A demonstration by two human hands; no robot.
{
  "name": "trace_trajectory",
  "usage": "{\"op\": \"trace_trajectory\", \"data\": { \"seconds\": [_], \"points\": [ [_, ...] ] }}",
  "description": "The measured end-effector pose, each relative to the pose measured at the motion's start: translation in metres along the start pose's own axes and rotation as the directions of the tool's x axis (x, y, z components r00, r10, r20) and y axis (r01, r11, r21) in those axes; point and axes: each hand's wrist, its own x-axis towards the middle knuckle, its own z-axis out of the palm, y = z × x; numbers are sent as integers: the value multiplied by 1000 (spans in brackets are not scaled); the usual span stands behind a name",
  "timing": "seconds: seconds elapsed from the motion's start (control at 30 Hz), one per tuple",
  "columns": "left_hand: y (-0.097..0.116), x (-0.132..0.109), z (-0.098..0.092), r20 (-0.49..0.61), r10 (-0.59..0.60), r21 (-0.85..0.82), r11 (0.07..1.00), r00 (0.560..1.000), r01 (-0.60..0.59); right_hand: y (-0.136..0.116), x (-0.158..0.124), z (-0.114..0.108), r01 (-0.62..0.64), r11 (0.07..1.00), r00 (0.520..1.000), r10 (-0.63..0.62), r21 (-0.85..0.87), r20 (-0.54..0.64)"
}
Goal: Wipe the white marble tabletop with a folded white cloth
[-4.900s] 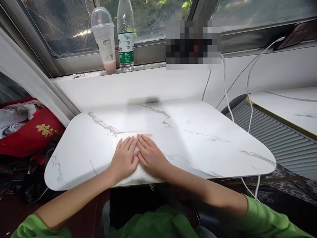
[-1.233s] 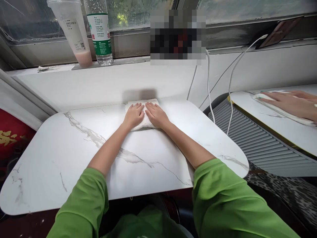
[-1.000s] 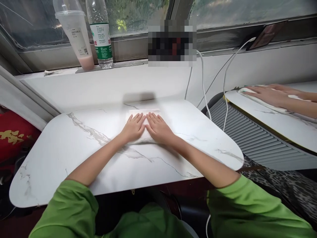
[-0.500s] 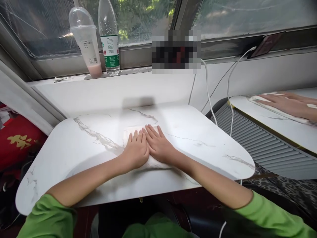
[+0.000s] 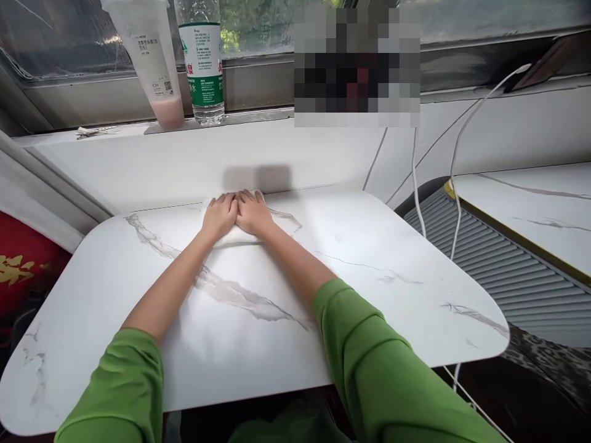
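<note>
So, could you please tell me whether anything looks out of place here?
One thing: a small scrap lies on the sill, left of the cup, looking like stray litter, though it is too small to identify. The cloth under the left hand and right hand shows nothing odd.

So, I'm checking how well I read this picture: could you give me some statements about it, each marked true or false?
1. The left hand and right hand rest on the cloth. True.
2. The cloth lies at the near edge of the table. False: it lies by the far edge, next to the wall.
3. The cup has pink drink at its bottom. True.
4. The bottle stands on the table. False: it stands on the sill.
5. The left sleeve is green. True.
</note>
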Motion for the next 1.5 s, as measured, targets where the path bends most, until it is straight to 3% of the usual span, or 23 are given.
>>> {"op": "trace_trajectory", "data": {
  "seconds": [0.13, 0.27, 0.43, 0.6, 0.67, 0.73, 0.8, 0.9, 1.07, 1.23, 1.37, 1.5],
  "points": [
    [4, -11, 2, -3, -46, 45, 998, 999, 46, -2, -11, 0, -25, 998, 996, 29, 50, -87],
    [12, -43, -2, 41, -43, 87, 995, 998, 39, -18, -42, -6, -45, 997, 997, 49, 65, -61],
    [22, -130, -22, 107, 36, 119, 992, 994, -49, -61, -121, -11, -8, 999, 1000, 7, 41, 30],
    [38, -230, -44, 133, 156, 143, 974, 979, -174, -94, -206, -16, 245, 970, 969, -244, -10, 46],
    [42, -252, -49, 139, 138, 137, 978, 981, -157, -102, -221, -18, 306, 952, 952, -305, -12, 36],
    [42, -258, -53, 158, 100, 121, 985, 982, -119, -108, -223, -18, 311, 950, 950, -310, -7, 37],
    [35, -251, -55, 175, 52, 102, 992, 983, -70, -112, -214, -16, 300, 954, 953, -300, 1, 45],
    [12, -221, -57, 187, -10, 93, 996, 982, -7, -118, -181, -8, 278, 960, 957, -279, 22, 77],
    [-55, -142, -62, 239, -16, 126, 992, 971, -15, -125, -84, 17, 199, 977, 977, -204, 76, 66],
    [-119, -74, -62, 92, -28, 43, 999, 995, 24, -130, 7, 44, 153, 984, 988, -151, 89, -30],
    [-143, -48, -60, 44, -29, -5, 1000, 999, 29, -131, 39, 55, 131, 988, 989, -125, 84, -77],
    [-148, -43, -57, 38, -26, -2, 1000, 999, 26, -129, 43, 56, 127, 986, 986, -114, 105, -118]
  ]
}}
